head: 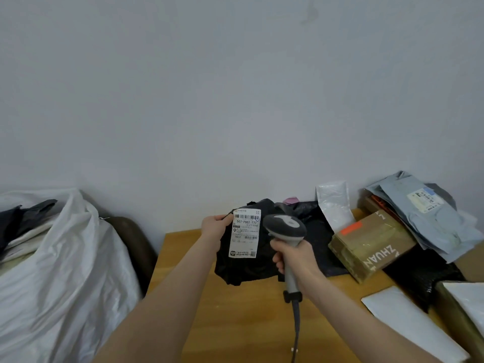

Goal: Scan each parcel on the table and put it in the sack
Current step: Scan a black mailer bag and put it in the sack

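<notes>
Scanning is the step in hand: the left hand holds up a soft black plastic mailer parcel above the far edge of the wooden table, its fingers pinching the upper left corner beside the white shipping label, which faces the camera. The right hand is clenched round the grey handle of a corded grey barcode scanner, whose dark head sits just right of the label, close to the parcel.

Both forearms reach forward and slightly inward from the bottom of the view, so the hands nearly meet over the table.

Once the code reads, the next move would likely call for swinging the left arm well to the left, to drop the parcel into the open white woven sack beside the table, where dark bags already lie. More parcels wait at the right: a brown cardboard box, pale blue-grey poly mailers and a flat white envelope.
</notes>
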